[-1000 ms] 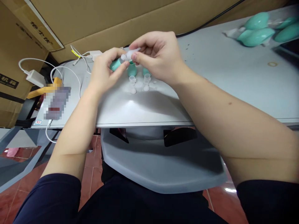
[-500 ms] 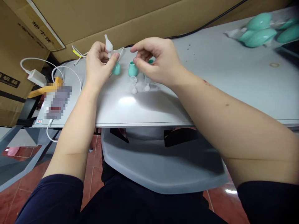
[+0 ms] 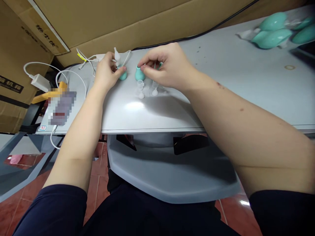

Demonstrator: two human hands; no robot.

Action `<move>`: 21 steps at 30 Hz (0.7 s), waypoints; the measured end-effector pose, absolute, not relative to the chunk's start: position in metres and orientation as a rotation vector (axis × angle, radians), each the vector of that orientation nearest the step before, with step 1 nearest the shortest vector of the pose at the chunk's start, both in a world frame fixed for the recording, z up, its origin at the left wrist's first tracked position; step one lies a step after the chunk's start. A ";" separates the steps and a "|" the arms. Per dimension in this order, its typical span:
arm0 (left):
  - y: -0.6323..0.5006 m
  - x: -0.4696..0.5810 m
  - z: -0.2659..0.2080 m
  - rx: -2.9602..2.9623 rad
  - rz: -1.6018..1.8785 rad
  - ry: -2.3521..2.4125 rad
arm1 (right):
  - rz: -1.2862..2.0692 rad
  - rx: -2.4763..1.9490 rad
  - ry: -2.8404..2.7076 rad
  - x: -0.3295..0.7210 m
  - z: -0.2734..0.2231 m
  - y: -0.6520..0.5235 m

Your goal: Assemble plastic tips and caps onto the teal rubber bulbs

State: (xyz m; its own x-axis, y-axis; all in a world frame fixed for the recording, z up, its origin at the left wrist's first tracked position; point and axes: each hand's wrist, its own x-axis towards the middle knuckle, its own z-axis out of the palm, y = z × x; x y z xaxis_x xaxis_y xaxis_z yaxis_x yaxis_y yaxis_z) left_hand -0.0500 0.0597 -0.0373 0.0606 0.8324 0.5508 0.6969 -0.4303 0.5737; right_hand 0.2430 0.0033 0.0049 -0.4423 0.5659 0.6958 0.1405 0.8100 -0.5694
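Observation:
My left hand (image 3: 107,71) is closed around a small nasal aspirator, a green squeeze bulb (image 3: 123,76) with a pointed white nozzle (image 3: 116,54) upright on top, low over the grey table. Just right of it stands an open-necked green bulb (image 3: 140,75). At its rim, the thumb and index finger of my right hand (image 3: 163,64) pinch together. Another green bulb (image 3: 160,65) is mostly hidden behind that hand. In front of the bulbs lie several small clear and white plastic parts (image 3: 140,84), including a white round-ended piece (image 3: 155,91).
Larger green bulbs in clear wrapping (image 3: 272,36) lie at the far right. On the left are a blurred phone (image 3: 62,106), a white charger (image 3: 40,82) with cables and a yellow-orange object (image 3: 50,94). Cardboard (image 3: 123,23) walls the back; a grey tray (image 3: 172,177) sits below the table edge.
My left hand has lowered the aspirator towards the table. My right hand's index finger and thumb, apart before, have come together at the rim of the middle green bulb.

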 end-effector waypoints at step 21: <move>-0.018 -0.005 0.006 2.498 1.414 0.996 | 0.630 -0.649 -2.333 0.266 0.010 0.007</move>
